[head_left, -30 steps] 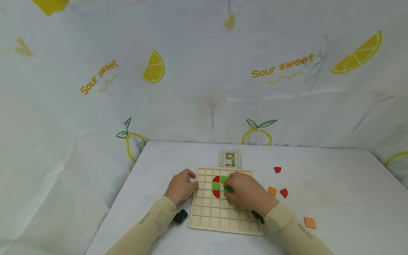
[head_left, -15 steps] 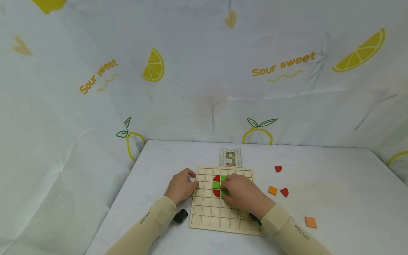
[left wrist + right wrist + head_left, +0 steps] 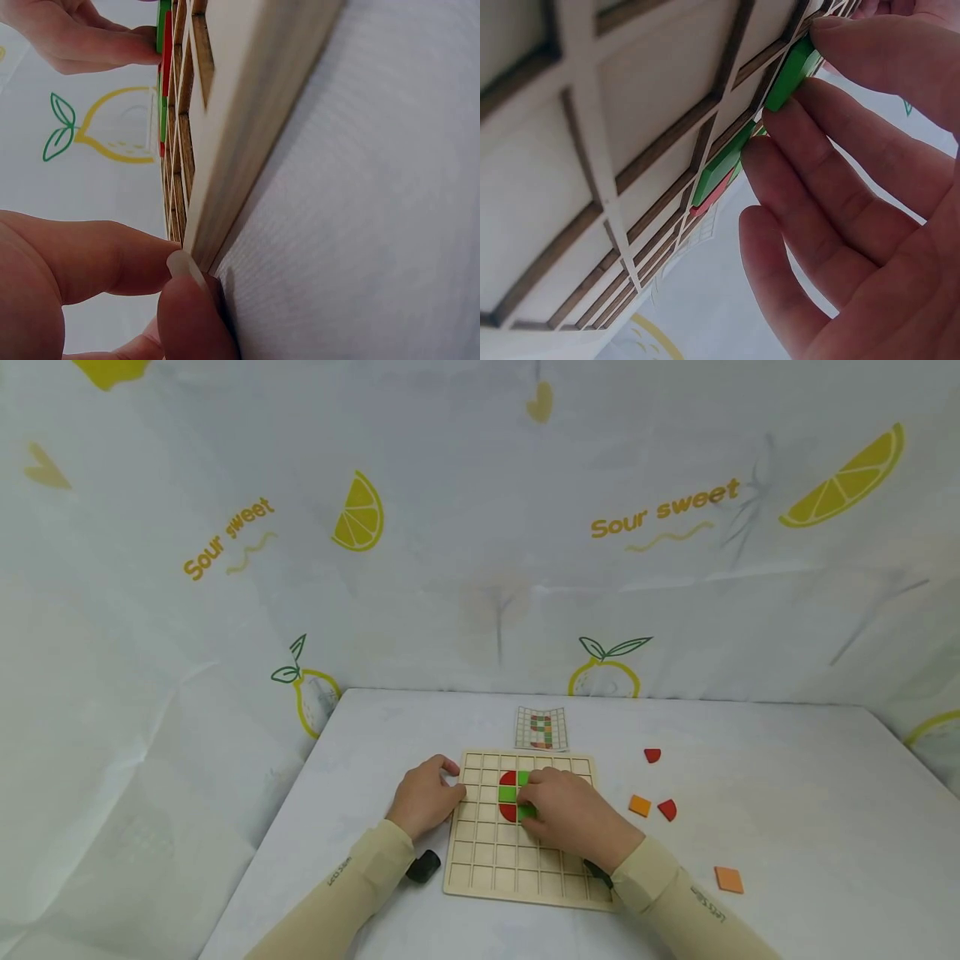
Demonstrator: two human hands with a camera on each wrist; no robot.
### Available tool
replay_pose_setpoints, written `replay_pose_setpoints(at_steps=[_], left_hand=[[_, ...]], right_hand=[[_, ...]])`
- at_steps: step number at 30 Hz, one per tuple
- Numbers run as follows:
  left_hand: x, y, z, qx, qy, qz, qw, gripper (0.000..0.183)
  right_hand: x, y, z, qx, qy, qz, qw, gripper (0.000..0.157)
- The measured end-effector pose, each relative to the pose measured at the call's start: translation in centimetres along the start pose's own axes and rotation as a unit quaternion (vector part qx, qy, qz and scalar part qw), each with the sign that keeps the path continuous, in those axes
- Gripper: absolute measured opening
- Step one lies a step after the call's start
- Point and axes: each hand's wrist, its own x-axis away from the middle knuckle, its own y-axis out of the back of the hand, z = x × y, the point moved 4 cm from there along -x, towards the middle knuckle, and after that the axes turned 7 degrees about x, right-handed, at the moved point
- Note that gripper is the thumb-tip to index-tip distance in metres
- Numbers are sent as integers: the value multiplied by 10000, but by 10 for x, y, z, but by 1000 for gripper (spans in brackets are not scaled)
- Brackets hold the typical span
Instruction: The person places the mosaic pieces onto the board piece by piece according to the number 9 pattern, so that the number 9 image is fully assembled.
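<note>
Plainly, in the right wrist view, the right hand (image 3: pixel 572 812) pinches a green tile (image 3: pixel 789 73) between thumb and fingers on the wooden board (image 3: pixel 485 857), a grip mostly hidden from the head view. The left wrist view shows the left hand (image 3: pixel 424 795) pinching the wooden board's edge. Beyond the wooden board lies a patterned card (image 3: pixel 542 729); right of it, loose tiles (image 3: pixel 640 806), all on a white tabletop (image 3: pixel 817 793) before a lemon-print backdrop (image 3: pixel 465 518).

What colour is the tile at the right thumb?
The tile is green, clearest in the right wrist view.

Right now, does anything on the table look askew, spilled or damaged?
Nothing looks spilled or broken. Only the small white printed paper card, beyond the square pale wooden grid board, seems slightly off: its upper edge bows, so it may not lie flat.
</note>
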Motion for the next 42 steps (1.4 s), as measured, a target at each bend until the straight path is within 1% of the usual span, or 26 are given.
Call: replay_pose_setpoints(at_steps=[13,20,24,27,30,34,38,42], left_hand=[[-1,1,-2,32,-41,-6,10000,28],[-2,2,-2,49,-18,-30,10000,27],[-1,1,-1,63,30,8,10000,27],[0,1,0,52,28,34,10000,28],[0,0,1,39,40,22,10000,28],[0,0,1,18,85,3,10000,28],[0,0,-1,4,75,4,10000,29],[0,0,-1,-20,84,5,10000,29]], right_hand=[[0,2,-1,63,24,20,10000,13],[0,4,-2,47,26,-78,10000,13],[2,5,-3,-77,-1,-110,9999,14],[6,7,-6,-236,-151,-115,9995,16],[11,10,-15,-337,-328,-87,9989,17],[21,14,-30,-375,-554,70,9977,17],[37,15,-52,-363,-941,187,9947,17],[55,15,-77,-353,-1231,211,9915,19]])
